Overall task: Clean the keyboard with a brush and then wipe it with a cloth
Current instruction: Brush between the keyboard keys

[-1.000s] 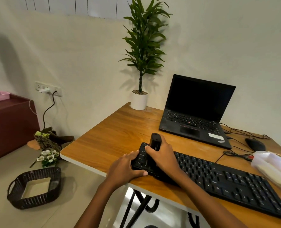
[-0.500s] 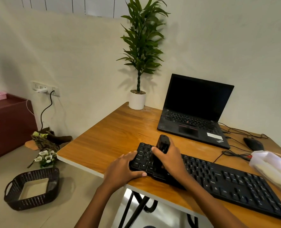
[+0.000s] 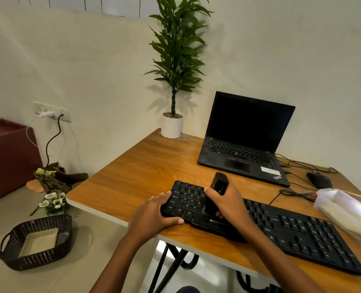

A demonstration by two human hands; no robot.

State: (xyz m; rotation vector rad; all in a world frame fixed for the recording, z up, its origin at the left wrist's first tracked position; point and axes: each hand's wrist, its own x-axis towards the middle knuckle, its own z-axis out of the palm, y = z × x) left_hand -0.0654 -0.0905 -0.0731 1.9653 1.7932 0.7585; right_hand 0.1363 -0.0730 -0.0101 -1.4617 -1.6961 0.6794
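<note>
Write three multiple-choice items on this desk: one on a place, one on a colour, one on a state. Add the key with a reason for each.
1. Where does the potted plant stand?
A. On the table's far corner, left of the laptop
B. On the floor
C. On the red cabinet

2. What colour is its pot?
A. Black
B. White
C. Red

3. What is the right hand doing?
A. Lying flat on the table
B. Holding the mouse
C. Gripping the brush over the keyboard

Key: 1 A, the pot sits at that corner beside the laptop; 2 B, the pot is plain white; 3 C, its fingers curl round the black brush above the keys.
</note>
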